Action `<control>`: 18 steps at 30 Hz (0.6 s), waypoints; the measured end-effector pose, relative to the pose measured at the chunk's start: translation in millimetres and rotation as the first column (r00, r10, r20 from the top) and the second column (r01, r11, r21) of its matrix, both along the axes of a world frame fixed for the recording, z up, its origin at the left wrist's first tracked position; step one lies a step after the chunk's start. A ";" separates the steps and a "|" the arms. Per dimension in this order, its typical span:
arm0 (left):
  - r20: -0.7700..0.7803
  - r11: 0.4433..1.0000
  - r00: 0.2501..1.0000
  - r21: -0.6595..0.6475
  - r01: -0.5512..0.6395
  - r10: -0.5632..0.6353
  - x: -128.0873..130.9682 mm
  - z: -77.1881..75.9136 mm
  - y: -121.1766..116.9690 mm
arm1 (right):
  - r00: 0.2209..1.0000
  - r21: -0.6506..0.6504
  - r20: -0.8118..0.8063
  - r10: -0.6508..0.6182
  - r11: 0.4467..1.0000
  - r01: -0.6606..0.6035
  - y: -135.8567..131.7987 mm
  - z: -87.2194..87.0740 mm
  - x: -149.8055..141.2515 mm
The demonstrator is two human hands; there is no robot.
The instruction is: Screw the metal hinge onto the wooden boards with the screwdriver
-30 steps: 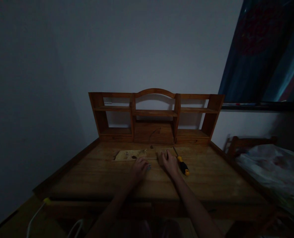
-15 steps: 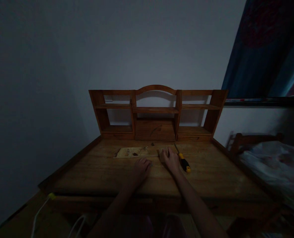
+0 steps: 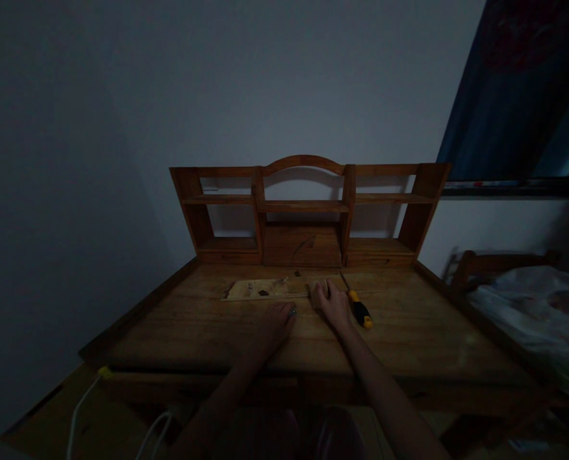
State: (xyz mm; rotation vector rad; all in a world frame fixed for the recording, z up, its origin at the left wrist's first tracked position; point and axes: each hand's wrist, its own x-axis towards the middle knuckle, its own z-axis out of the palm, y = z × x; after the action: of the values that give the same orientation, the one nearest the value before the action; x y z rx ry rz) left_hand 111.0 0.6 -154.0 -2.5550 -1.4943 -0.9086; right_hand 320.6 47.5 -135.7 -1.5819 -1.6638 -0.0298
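Note:
My left hand rests low over the desk with its fingers curled. A small shiny metal piece shows at its fingertips, too small to name further. My right hand lies to the right, closed on a small pale wooden block on the desk top. Just right of that hand is a screwdriver with a black and yellow handle, its shaft pointing to the back. Beyond my left hand, a strip of pale, damaged wood surface has dark chips on it.
The wooden desk carries a shelf unit along its back, against the wall. A dark chip lies near the shelf. Plastic-covered stuff stands beyond the right edge. A white cable hangs at the front left.
The fingers of my left hand have curled in around the small metal piece, which now shows more clearly. My right hand stays at the wooden block. The whole view has shifted slightly.

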 end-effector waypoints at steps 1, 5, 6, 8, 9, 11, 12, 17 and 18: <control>0.000 1.000 1.000 -0.009 0.002 -0.002 -0.7 -2.0 1.3 | 1.000 0.002 -0.001 0.006 1.000 -0.006 -0.2 0.3 0.1; -0.040 0.997 0.997 -0.054 0.063 -0.065 -4.2 -2.2 1.3 | 1.000 0.002 -0.006 0.012 1.000 -0.012 -0.7 0.8 0.0; -0.049 0.995 0.995 -0.066 0.078 -0.081 -4.9 -1.0 0.3 | 1.000 0.000 -0.007 0.009 1.000 -0.009 -0.6 0.6 0.0; -0.052 0.993 0.995 -0.086 0.084 -0.089 -5.8 1.2 -1.0 | 1.000 -0.002 -0.010 0.002 1.000 -0.002 -0.2 0.2 0.1; -0.043 0.992 0.996 -0.096 0.078 -0.082 -6.0 1.9 -0.6 | 1.000 -0.003 -0.011 0.000 1.000 0.000 0.1 0.1 0.3; 0.002 0.989 0.997 -0.122 0.080 -0.080 -6.2 2.2 3.3 | 1.000 -0.006 -0.011 -0.003 1.000 0.003 0.8 0.4 1.0; 0.023 0.984 0.995 -0.149 0.096 -0.093 -6.1 2.2 6.9 | 1.000 -0.008 -0.010 -0.004 1.000 0.003 1.2 0.7 1.5; 0.005 0.946 0.990 -0.293 0.137 -0.142 -7.0 5.7 32.3 | 1.000 -0.016 -0.008 -0.014 1.000 0.014 1.5 2.0 3.6; -0.008 0.942 0.989 -0.306 0.140 -0.150 -7.7 7.2 36.2 | 1.000 -0.015 -0.010 -0.016 1.000 0.016 1.3 1.7 3.8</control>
State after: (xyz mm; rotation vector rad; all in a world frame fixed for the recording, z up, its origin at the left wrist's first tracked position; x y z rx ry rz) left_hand 103.3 36.8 -146.9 -2.9148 -1.5641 -0.6933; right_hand 324.4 48.8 -134.0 -1.6039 -1.6476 -0.0180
